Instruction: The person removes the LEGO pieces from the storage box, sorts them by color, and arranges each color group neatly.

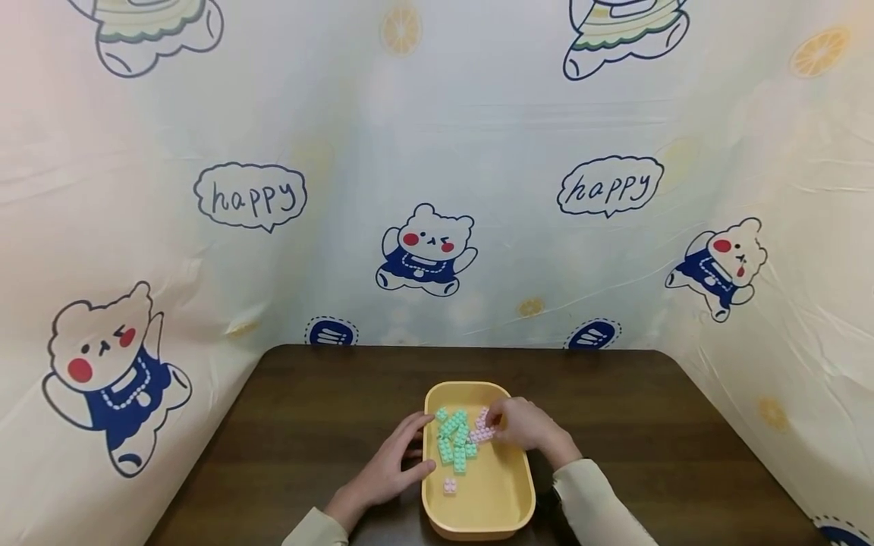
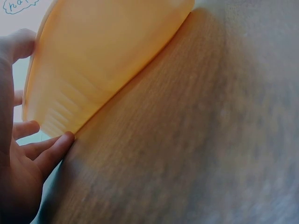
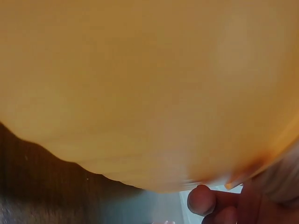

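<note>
A yellow plastic tub [image 1: 483, 497] on the dark wooden table holds small toy building bricks. Mint-green bricks [image 1: 454, 440] lie clustered at its left, pink bricks [image 1: 482, 431] lie at the upper right, and one pale pink brick [image 1: 449, 486] sits apart lower down. My left hand [image 1: 389, 466] spreads its fingers along the tub's left side, with fingertips and thumb at the rim; in the left wrist view its fingers [image 2: 55, 151] touch the outer wall. My right hand [image 1: 524, 425] reaches over the right rim, fingertips bent down at the pink bricks; I cannot tell whether they pinch one.
The wooden table [image 1: 328, 409] extends on both sides of the tub. A pale patterned cloth [image 1: 341, 114] with bears and lettering hangs behind and along both sides. The tub's wall [image 3: 140, 84] fills most of the right wrist view.
</note>
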Action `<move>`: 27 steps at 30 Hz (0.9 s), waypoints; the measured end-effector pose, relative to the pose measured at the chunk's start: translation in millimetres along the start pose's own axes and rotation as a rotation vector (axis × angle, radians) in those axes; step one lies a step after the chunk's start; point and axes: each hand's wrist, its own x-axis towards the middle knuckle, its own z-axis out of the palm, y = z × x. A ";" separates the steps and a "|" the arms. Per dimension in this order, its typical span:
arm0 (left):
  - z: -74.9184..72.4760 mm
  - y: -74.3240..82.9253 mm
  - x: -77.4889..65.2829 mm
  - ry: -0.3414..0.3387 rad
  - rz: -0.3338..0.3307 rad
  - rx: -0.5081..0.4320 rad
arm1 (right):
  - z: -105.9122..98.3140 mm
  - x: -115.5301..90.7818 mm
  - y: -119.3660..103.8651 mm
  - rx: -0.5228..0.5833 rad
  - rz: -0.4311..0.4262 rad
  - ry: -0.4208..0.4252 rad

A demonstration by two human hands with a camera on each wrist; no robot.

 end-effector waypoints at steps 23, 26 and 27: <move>-1.0 1.1 0.6 0.009 -0.001 -0.001 | -3.5 -0.6 -5.3 -0.023 0.009 -0.052; 0.2 0.0 -0.1 0.008 0.005 -0.005 | -4.9 -3.0 -5.8 -0.038 -0.009 -0.049; 0.5 -0.2 -0.4 0.007 0.005 -0.007 | -5.4 -3.6 -6.0 -0.040 -0.014 -0.047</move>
